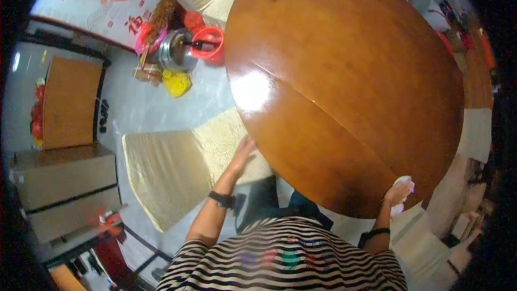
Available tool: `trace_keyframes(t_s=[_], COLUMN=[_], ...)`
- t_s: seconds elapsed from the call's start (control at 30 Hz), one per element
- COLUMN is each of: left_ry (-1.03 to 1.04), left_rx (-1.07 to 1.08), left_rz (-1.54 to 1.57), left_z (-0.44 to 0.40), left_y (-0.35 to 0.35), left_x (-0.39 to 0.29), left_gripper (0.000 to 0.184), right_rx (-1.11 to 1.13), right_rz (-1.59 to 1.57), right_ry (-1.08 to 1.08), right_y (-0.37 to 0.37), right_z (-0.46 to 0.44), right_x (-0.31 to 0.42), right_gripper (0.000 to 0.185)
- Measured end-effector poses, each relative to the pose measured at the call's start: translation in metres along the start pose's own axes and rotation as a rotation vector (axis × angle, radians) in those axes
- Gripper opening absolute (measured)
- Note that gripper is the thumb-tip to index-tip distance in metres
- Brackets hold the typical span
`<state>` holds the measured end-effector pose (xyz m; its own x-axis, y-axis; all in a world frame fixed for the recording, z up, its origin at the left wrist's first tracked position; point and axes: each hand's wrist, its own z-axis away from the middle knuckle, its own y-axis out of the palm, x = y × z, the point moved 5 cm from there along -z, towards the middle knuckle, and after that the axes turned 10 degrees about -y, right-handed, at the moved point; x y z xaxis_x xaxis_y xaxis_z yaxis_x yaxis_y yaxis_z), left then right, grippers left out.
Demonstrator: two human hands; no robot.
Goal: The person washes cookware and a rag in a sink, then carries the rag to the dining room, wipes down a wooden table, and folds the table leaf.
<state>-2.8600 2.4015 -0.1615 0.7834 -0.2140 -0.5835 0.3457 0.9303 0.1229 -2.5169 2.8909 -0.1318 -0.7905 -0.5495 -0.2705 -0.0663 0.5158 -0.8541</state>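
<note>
A large round brown wooden table [344, 75] fills the middle and right of the view, with a thin seam running across its top. On its near right part, my right hand [398, 193] presses a white and pink cloth [405, 182] against the surface, close to the edge. My left hand [245, 153] is at the table's near left edge, beside a chair with a cream cover [215, 140]. Its fingers are extended and it holds nothing visible. A dark band is on each wrist.
Left of the table stand a red bucket [216, 56] with a dark bottle, a large glass jar [175, 56] and a yellow bag [176, 82]. Cabinets [70, 178] line the far left. More covered chairs surround the table, one at the near right [420, 237].
</note>
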Motion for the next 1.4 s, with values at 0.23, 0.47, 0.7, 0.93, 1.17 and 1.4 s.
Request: trace_keyframes(t_s=[0.23, 0.47, 0.7, 0.93, 1.17, 1.4], left_ry=[-0.142, -0.158, -0.122, -0.052, -0.051, 0.005], left_rx=[0.21, 0.316, 0.4, 0.343, 0.25, 0.4], left_rz=[0.014, -0.006, 0.031, 0.102, 0.152, 0.054], left_z=[-0.026, -0.046, -0.066, -0.058, -0.072, -0.076], left_y=[-0.017, -0.029, -0.025, -0.019, -0.026, -0.019], left_x=[-0.019, -0.038, -0.047, -0.056, -0.064, -0.063], left_gripper=[0.065, 0.073, 0.066, 0.069, 0.044, 0.047], right_rx=[-0.062, 0.424, -0.039, 0.113, 0.214, -0.078], right_rz=[-0.485, -1.237, -1.067, -0.745, -0.143, -0.686], right_ry=[0.118, -0.152, -0.721, -0.442, 0.216, 0.549], right_y=[-0.011, -0.121, -0.165, -0.117, -0.09, -0.052], right_z=[-0.094, -0.15, -0.114, -0.017, 0.124, 0.095], right_x=[0.27, 0.64, 0.656, 0.407, 0.092, 0.009], right_gripper=[0.028, 0.028, 0.047, 0.055, 0.039, 0.037])
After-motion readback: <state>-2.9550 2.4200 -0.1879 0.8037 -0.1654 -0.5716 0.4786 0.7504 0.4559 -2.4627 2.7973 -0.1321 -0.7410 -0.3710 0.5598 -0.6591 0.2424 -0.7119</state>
